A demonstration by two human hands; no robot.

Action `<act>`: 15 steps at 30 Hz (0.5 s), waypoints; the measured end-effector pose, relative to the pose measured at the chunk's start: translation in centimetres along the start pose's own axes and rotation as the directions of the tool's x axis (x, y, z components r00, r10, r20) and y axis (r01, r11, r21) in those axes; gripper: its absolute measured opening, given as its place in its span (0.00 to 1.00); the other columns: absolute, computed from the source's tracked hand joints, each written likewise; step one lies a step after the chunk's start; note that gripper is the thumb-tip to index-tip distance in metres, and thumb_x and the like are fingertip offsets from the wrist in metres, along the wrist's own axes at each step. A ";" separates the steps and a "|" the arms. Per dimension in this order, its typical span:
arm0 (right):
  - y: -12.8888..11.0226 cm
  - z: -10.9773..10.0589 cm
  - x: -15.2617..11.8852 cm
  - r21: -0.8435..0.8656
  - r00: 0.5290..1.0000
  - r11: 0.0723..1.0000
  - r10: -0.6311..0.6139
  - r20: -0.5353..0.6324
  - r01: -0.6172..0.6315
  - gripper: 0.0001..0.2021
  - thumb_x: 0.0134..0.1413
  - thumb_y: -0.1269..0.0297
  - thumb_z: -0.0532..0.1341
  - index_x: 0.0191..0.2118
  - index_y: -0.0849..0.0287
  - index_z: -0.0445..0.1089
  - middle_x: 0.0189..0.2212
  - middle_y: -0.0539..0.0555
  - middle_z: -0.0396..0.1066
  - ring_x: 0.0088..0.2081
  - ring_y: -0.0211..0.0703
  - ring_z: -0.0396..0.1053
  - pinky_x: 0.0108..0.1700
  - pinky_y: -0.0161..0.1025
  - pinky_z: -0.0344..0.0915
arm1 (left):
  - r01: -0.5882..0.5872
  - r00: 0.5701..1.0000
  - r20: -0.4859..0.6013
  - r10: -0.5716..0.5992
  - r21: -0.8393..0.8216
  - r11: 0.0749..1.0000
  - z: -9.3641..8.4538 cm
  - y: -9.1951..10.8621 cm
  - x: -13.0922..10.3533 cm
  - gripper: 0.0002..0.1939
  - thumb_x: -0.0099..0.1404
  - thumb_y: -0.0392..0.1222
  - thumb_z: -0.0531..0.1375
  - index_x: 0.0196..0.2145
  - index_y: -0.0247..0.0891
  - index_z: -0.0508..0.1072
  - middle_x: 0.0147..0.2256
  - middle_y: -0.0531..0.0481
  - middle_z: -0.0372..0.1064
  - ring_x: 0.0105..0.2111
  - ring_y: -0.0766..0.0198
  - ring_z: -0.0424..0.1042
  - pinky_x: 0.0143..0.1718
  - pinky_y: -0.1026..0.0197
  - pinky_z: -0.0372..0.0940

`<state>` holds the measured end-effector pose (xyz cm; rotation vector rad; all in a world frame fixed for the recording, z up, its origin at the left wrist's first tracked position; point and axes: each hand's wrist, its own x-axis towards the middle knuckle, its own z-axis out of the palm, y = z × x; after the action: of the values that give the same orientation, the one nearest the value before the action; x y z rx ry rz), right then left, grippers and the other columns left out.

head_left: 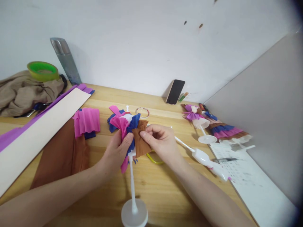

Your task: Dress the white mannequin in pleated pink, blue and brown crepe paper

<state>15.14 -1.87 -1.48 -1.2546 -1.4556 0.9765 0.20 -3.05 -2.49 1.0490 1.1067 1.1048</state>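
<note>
In front of me a white stand (133,186) with a round base leans on the table, a small white form at its top wrapped in gathered crepe paper. My left hand (115,151) pinches the pleated pink crepe paper (120,124) and blue crepe paper (133,122). Beside it, my right hand (162,140) grips the edge of a brown crepe paper piece (141,143) between thumb and fingers. The brown piece overlaps the blue one. Most of the white form is hidden by paper and hands.
Left lie pink crepe paper strips (87,121), brown paper (56,154) and a long white board (47,135). A bottle (67,60), green tape roll (42,71) and phone (175,91) stand behind. A hot glue gun (208,162), paper-dressed figure (193,112) and written sheet (251,183) lie right.
</note>
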 end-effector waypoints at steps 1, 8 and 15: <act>0.0 -0.1 0.0 -0.017 1.000 1.000 -0.003 -0.006 0.003 0.15 0.47 0.58 0.63 0.19 0.59 0.62 0.16 0.45 0.55 0.20 0.32 0.51 0.22 0.32 0.49 | 0.001 1.000 0.000 -0.001 0.001 1.000 0.0 0.1 0.0 0.16 0.59 0.52 0.61 0.36 0.37 0.69 0.33 0.49 0.71 0.36 0.59 0.71 0.39 0.60 0.66; -0.3 0.5 0.0 -0.125 0.998 0.990 -0.064 0.006 0.064 0.13 0.47 0.59 0.61 0.19 0.58 0.62 0.15 0.45 0.56 0.20 0.33 0.52 0.22 0.33 0.51 | -0.002 0.999 0.051 0.002 0.007 1.000 0.2 0.0 -0.3 0.15 0.60 0.52 0.61 0.37 0.38 0.69 0.24 0.54 0.67 0.27 0.62 0.71 0.29 0.62 0.68; 0.1 1.0 -0.4 -0.060 0.994 0.994 -0.091 -0.066 0.087 0.14 0.49 0.58 0.61 0.19 0.57 0.60 0.17 0.46 0.55 0.21 0.34 0.52 0.22 0.33 0.50 | 0.091 0.992 0.094 -0.079 -0.135 0.987 0.3 -0.3 -0.4 0.22 0.59 0.54 0.62 0.44 0.36 0.67 0.22 0.57 0.67 0.15 0.66 0.66 0.16 0.63 0.66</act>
<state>14.19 -2.21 -1.85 -1.2412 -1.4824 0.8299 0.47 -3.51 -2.67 0.9242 0.9809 1.0423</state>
